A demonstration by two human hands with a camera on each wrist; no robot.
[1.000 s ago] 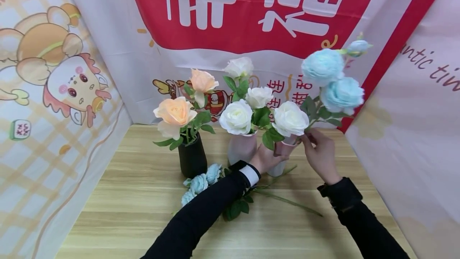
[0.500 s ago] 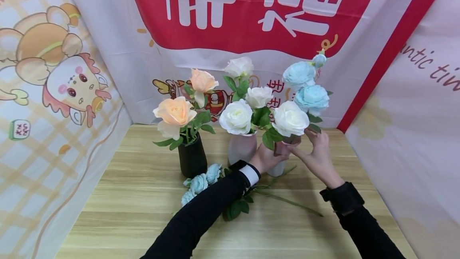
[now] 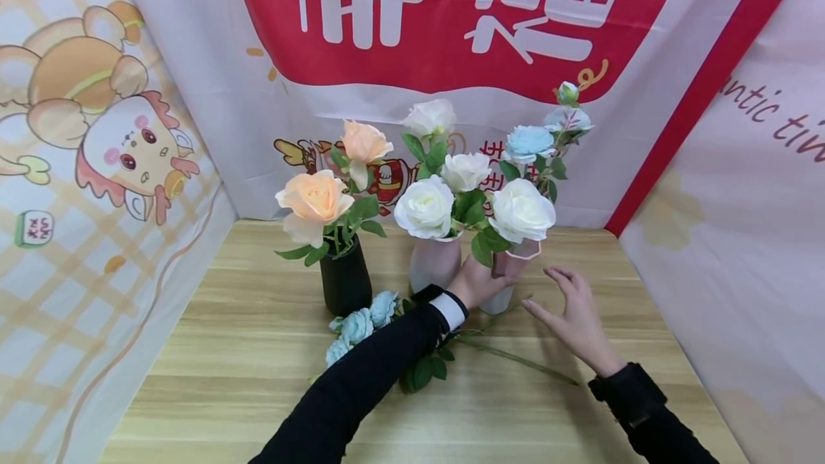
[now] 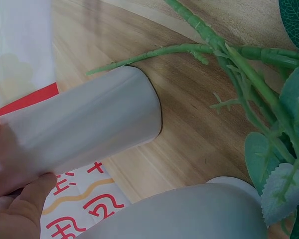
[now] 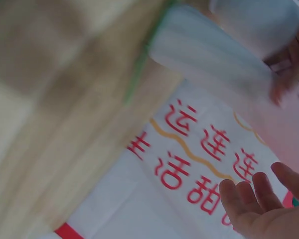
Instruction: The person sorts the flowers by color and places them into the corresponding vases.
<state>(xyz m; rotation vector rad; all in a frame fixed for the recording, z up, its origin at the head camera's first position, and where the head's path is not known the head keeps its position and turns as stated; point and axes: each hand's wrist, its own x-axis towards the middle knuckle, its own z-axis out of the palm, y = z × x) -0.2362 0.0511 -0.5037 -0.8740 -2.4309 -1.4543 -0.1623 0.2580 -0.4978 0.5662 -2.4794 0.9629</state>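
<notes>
My left hand (image 3: pixel 473 283) grips a slim vase (image 3: pixel 498 299), grey below and pink at the top, with fingers and thumb round its side; the left wrist view shows its lower body (image 4: pixel 99 114) tilted. A blue flower stem with blossoms (image 3: pixel 530 143) and a bud stands at the vase's mouth, leaning toward the backdrop. A white rose (image 3: pixel 523 211) overlaps the vase's rim in the head view. Just right of the vase, my right hand (image 3: pixel 580 321) is apart from it, fingers spread and holding nothing.
Left of the held vase stands a pale vase (image 3: pixel 435 267) of white roses, then a black vase (image 3: pixel 346 281) with peach roses (image 3: pixel 316 199). More blue flowers (image 3: pixel 357 328) lie on the wooden table (image 3: pixel 213 378), partly under my left forearm, their stems (image 3: pixel 515 358) pointing right.
The blue flower stem has moved left, turned and leaned back. My right hand has let go of it and drawn down and away. My left hand keeps its grip on the vase.
</notes>
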